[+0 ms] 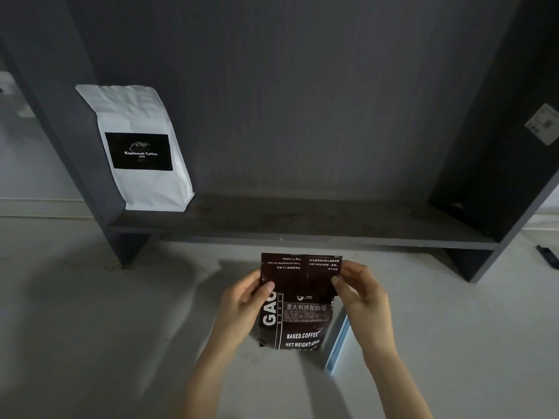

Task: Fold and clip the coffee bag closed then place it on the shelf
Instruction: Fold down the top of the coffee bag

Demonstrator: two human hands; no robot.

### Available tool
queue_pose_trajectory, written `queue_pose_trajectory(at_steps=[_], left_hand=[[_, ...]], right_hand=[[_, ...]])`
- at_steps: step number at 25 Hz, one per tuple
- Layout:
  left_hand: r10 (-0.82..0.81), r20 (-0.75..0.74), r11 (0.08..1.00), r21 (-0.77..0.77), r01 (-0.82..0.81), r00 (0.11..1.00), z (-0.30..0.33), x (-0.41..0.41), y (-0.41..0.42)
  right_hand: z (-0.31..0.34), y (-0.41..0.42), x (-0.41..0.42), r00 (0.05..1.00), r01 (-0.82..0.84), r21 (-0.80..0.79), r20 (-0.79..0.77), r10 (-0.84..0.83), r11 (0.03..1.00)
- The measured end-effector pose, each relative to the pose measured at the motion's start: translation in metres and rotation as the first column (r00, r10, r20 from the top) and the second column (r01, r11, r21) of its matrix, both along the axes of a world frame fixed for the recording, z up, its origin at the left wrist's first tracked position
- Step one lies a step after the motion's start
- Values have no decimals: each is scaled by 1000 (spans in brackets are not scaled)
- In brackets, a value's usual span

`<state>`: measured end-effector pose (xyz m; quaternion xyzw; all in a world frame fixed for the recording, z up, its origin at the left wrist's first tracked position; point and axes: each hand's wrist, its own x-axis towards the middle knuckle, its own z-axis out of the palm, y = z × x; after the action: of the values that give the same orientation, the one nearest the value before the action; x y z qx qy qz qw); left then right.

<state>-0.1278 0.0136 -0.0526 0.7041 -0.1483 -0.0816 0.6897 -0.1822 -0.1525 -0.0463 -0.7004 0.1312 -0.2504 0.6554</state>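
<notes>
A dark brown coffee bag (pixel 298 322) with white lettering stands upright on the pale floor in front of the shelf. Its top flap is folded forward over the front. My left hand (pixel 242 300) pinches the flap's left edge with thumb on the front. My right hand (pixel 360 291) pinches the flap's right edge. A long light blue clip (pixel 337 343) lies on the floor just right of the bag, under my right wrist. The grey shelf board (pixel 302 219) runs behind the bag.
A white coffee bag (pixel 142 146) with a black label stands at the shelf's left end, leaning on the side panel. Dark shelf walls rise left and right. A small black object (pixel 547 257) lies on the floor at far right.
</notes>
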Motion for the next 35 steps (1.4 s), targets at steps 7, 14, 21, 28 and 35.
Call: queue_pose_trajectory(at_steps=[7,14,21,28,35], left_hand=[[108,-17,993,-47,-109,994,-8,-3,-1],[149,46,988,-47,-147,988,-11,-4,0],[220,-19,973,-68,-220,975,-16,-3,-2],[230,9,971,-65,-229,973,-12,-4,-4],[252,19,966,-58,-251,967,-14,-2,-6]], right_hand=[[-11,1,-1,998,29,-26,-56,-30,999],[-7,2,-1,997,66,-48,-46,-69,997],[-4,-4,-2,994,-63,19,-85,65,998],[-31,-27,-12,957,-99,-86,-280,71,991],[-62,-33,-24,862,-275,-529,-505,-38,803]])
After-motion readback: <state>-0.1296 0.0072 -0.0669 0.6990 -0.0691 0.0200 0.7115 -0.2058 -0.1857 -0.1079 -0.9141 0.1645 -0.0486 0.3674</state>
